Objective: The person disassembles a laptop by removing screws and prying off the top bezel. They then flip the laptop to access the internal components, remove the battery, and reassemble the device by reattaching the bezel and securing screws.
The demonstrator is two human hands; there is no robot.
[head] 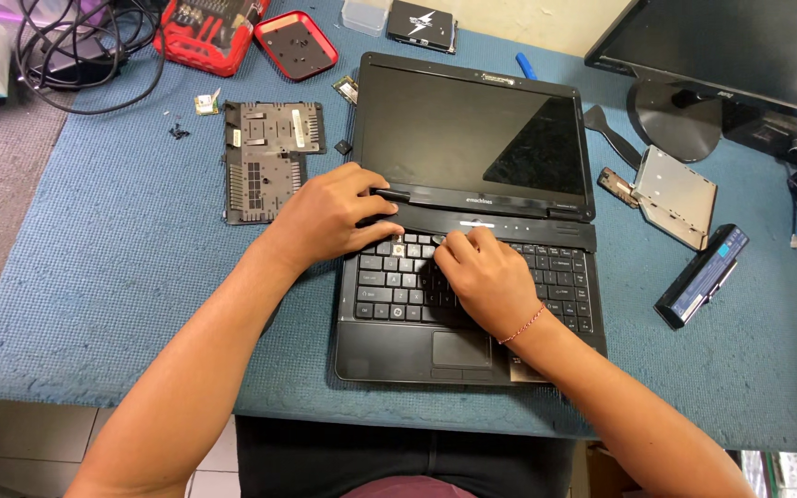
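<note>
Red plastic screwdriver-bit case [207, 32] open at the far mat edge, bits inside; red lid [295, 44] beside it. Left hand [329, 219] curled, gripping the strip above the keys of the open black laptop [472, 221]. Right hand [481, 277] bent, fingertips on the keyboard's top row. Bare blue mat [122, 277] to the left.

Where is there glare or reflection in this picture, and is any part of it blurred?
Head view: even, soft light; the dark laptop screen reflects a pale haze with a darker triangle at its right. Left hand, right hand and keyboard look sharp. The frame's edges bend slightly; shadows stay faint.
</note>
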